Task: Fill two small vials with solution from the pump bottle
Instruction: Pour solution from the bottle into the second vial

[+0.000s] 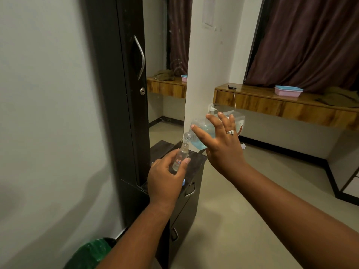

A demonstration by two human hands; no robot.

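My left hand (165,175) grips a small clear vial (180,157) with a red and blue label, held upright over the dark cabinet top (196,158). My right hand (217,144) holds a clear bottle (202,131) of blue solution, tipped sideways with its open neck just above the vial's mouth. The pump head is off the bottle. A thin trickle runs from the neck toward the vial. A small blue object (183,182) shows beneath my left hand. A second vial is not visible.
A tall dark wardrobe door (124,94) with a metal handle and a mirror (167,74) stand right behind the cabinet. A wooden shelf (281,103) at the right holds a pink box (288,91) and a phone. A green bin (91,253) sits at the lower left.
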